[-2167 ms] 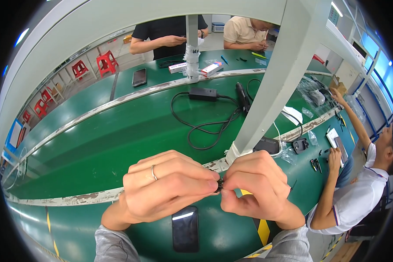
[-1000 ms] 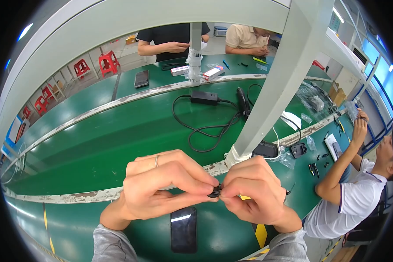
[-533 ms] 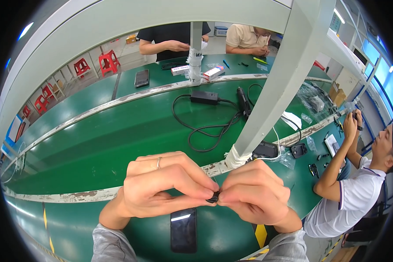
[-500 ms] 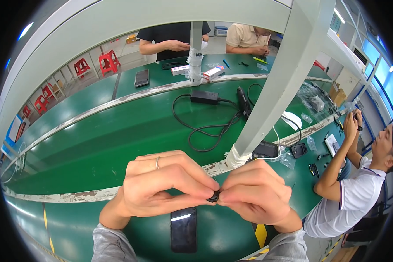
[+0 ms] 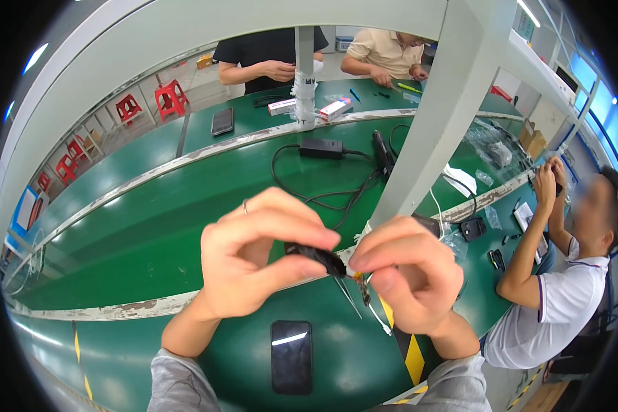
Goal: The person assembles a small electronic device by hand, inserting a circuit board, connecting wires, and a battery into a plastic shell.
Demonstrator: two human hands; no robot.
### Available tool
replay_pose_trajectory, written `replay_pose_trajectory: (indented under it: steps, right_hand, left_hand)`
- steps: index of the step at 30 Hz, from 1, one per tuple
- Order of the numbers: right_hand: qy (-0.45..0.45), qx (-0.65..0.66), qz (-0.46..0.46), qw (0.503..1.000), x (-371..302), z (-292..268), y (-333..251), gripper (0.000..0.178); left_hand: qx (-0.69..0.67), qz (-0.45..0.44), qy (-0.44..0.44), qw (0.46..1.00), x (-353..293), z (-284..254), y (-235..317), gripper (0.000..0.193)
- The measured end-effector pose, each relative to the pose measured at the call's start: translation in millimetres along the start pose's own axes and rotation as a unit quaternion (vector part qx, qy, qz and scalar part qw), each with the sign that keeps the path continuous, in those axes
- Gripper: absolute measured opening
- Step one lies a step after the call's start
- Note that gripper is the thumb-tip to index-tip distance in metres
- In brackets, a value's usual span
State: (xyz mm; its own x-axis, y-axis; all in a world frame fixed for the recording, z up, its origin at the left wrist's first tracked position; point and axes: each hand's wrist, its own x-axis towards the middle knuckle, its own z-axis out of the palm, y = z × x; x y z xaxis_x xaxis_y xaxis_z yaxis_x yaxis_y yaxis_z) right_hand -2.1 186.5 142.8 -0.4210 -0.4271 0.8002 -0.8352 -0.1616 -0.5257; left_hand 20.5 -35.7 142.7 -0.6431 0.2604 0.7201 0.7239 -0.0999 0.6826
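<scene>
My left hand [image 5: 254,250] is closed, with a small elongated black casing [image 5: 317,258] between thumb and fingers. Close beside it, the thumb and forefinger of my right hand [image 5: 412,275] pinch a thin wired part [image 5: 364,292] with small electronic pieces and an orange bit. From this part a white plug [image 5: 386,329] hangs over the bench. Slender metal tweezers [image 5: 348,297] show just under the casing, partly hidden by it. A black smartphone [image 5: 291,364] lies flat on the green bench below my hands, a streak of light across its screen.
A grey metal post [image 5: 426,130] rises right of centre. Behind my hands lies a black power adapter [image 5: 321,148] with looped cable. On the right, a person in a white shirt [image 5: 570,295] holds something up. Two people sit across the bench. Red stools [image 5: 170,97] stand far left.
My hands have moved apart slightly, bringing the black casing, wired part and white plug into sight. The tweezers now show. Across the bench, the person in beige has lowered their hands.
</scene>
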Motion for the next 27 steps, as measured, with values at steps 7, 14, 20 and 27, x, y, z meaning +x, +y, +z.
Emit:
replay_pose_trajectory:
  steps: [7, 14, 20, 27]
  right_hand:
    - [-0.021, -0.061, 0.02, 0.998, 3.1, -13.0, 17.9, 0.027]
    - [-0.013, -0.09, -0.135, 0.987, 2.1, 3.3, 21.3, 0.033]
    - [0.01, -0.171, -0.189, 0.967, -4.2, 4.2, 22.5, 0.032]
    - [0.014, -0.247, -0.261, 0.933, -8.7, 9.0, 26.4, 0.035]
  left_hand:
    - [-0.165, 0.001, 0.109, 0.98, 1.1, -5.7, -13.1, 0.026]
    - [-0.153, 0.01, 0.098, 0.983, 1.9, -5.5, -15.1, 0.025]
    - [-0.144, 0.012, 0.083, 0.986, -0.1, -5.5, -16.1, 0.027]
    - [-0.155, 0.009, 0.083, 0.984, -0.5, -6.1, -14.4, 0.026]
